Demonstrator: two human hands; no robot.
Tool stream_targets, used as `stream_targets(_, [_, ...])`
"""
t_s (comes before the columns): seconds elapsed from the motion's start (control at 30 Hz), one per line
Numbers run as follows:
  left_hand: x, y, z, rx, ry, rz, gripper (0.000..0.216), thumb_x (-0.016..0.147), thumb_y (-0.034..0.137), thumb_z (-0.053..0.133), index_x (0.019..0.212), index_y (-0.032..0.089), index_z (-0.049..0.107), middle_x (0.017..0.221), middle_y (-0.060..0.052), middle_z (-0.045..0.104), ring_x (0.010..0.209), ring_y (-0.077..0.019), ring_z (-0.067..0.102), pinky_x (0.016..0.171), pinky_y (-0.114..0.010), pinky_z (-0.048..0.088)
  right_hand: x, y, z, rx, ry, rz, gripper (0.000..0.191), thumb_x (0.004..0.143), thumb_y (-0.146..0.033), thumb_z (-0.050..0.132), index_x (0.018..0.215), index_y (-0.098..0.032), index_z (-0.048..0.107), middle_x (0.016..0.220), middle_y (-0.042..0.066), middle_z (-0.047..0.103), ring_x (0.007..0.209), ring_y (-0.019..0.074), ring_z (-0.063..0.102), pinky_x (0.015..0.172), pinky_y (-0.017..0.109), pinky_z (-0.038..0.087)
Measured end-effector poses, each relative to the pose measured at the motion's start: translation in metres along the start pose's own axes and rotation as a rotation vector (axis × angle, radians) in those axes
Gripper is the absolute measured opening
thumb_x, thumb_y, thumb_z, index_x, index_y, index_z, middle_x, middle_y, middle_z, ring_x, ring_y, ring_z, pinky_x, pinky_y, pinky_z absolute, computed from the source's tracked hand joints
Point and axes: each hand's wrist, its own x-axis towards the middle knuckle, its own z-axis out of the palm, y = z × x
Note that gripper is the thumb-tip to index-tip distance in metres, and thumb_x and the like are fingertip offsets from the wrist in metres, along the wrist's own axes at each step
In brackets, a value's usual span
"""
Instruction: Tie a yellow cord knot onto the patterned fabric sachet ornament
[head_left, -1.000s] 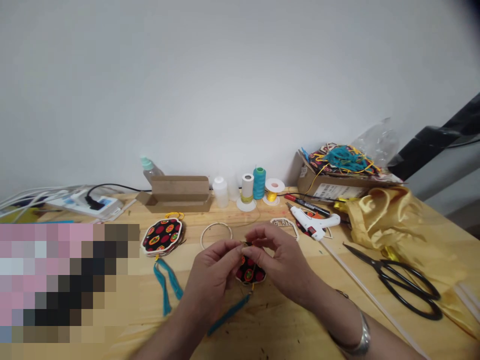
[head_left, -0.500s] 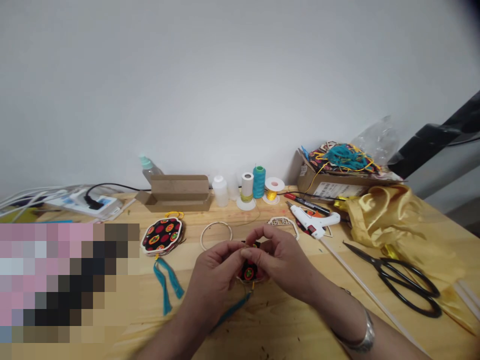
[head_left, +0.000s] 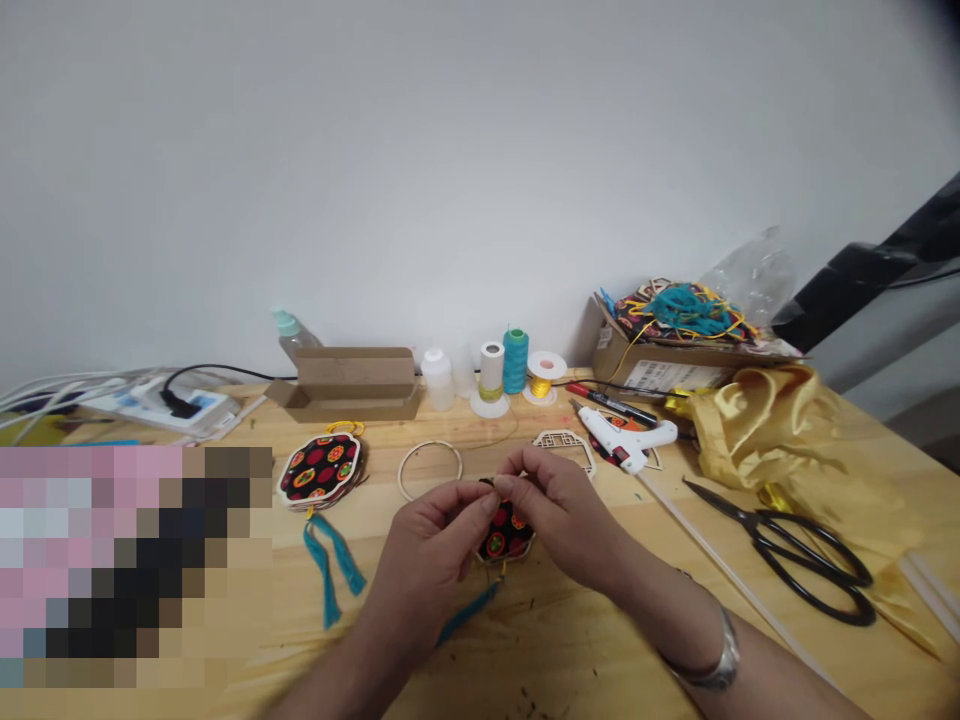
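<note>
A black fabric ornament with red and orange flower patterns and a pale scalloped rim is partly covered by my hands. A teal tassel hangs from its lower end. My left hand is closed, thumb and forefinger pinched at the ornament's upper edge. My right hand pinches close beside it, fingertips nearly touching the left ones. Something small and dark shows between the fingertips, too small to name. A pale wooden ring lies just behind my left hand, and an openwork wooden frame behind my right.
A finished-looking tasselled ornament lies left. Black scissors, a white glue gun and gold cloth lie right. Thread spools, a bottle, an open cardboard box and a filled carton line the wall.
My right fingers have drawn together and shifted slightly, uncovering more of the patterned ornament. Both hands stay pinched at its upper edge. The whole view has shifted slightly.
</note>
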Motion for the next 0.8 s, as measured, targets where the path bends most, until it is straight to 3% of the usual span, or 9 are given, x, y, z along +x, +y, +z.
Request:
stream_targets(0.23, [-0.0004, -0.0022, -0.002, -0.031, -0.039, 0.006, 0.017, 0.072, 0.031, 0.065, 0.077, 0.015, 0.066, 0.045, 0.007, 0.038, 0.041, -0.0027, 0.023, 0.038, -0.017, 0.014, 0.0025, 0.0005, 0.0003, 0.086, -0.015, 0.089, 0.013, 0.079, -0.024, 0.049, 0.068, -0.017, 0.05, 0.056, -0.005, 0.045, 0.052, 0.008, 0.041, 0.046, 0.019, 0.032])
stream_targets(0.43, [-0.0018, 0.0016, -0.0002, -0.031, -0.015, 0.023, 0.011, 0.07, 0.025, 0.067, 0.069, 0.014, 0.068, 0.044, 0.007, 0.041, 0.04, -0.0025, 0.025, 0.037, -0.015, 0.017, 0.0033, 0.0, 0.0029, 0.223, -0.045, 0.156, 0.015, 0.078, -0.026, 0.049, 0.067, -0.016, 0.048, 0.053, -0.006, 0.043, 0.046, 0.0063, 0.038, 0.042, 0.017, 0.028])
stream_targets(0.6, [-0.0017, 0.0005, -0.0012, -0.003, 0.003, 0.029, 0.013, 0.071, 0.027, 0.065, 0.071, 0.014, 0.068, 0.044, 0.006, 0.042, 0.041, -0.0031, 0.025, 0.038, -0.016, 0.018, 0.0044, 0.0011, 0.0041, 0.366, -0.057, 0.217, 0.024, 0.082, -0.036, 0.046, 0.067, -0.016, 0.048, 0.047, -0.007, 0.038, 0.041, 0.0053, 0.034, 0.038, 0.017, 0.025])
stream_targets(0.7, [-0.0008, -0.0007, -0.0025, 0.016, 0.04, 0.02, 0.015, 0.071, 0.028, 0.065, 0.071, 0.013, 0.067, 0.044, 0.006, 0.042, 0.04, -0.0035, 0.025, 0.038, -0.017, 0.016, 0.0045, 0.0006, 0.0034, 0.377, -0.074, 0.206, 0.028, 0.082, -0.04, 0.045, 0.071, -0.015, 0.053, 0.045, -0.007, 0.039, 0.039, 0.0057, 0.034, 0.037, 0.018, 0.026])
stream_targets(0.8, [-0.0003, -0.0012, -0.0032, 0.01, 0.055, 0.03, 0.016, 0.07, 0.029, 0.066, 0.073, 0.014, 0.068, 0.042, 0.007, 0.038, 0.04, -0.0036, 0.024, 0.038, -0.017, 0.016, 0.0043, -0.0008, 0.0035, 0.365, -0.077, 0.21, 0.022, 0.076, -0.035, 0.056, 0.07, -0.014, 0.055, 0.051, -0.005, 0.047, 0.043, 0.0054, 0.04, 0.04, 0.018, 0.03])
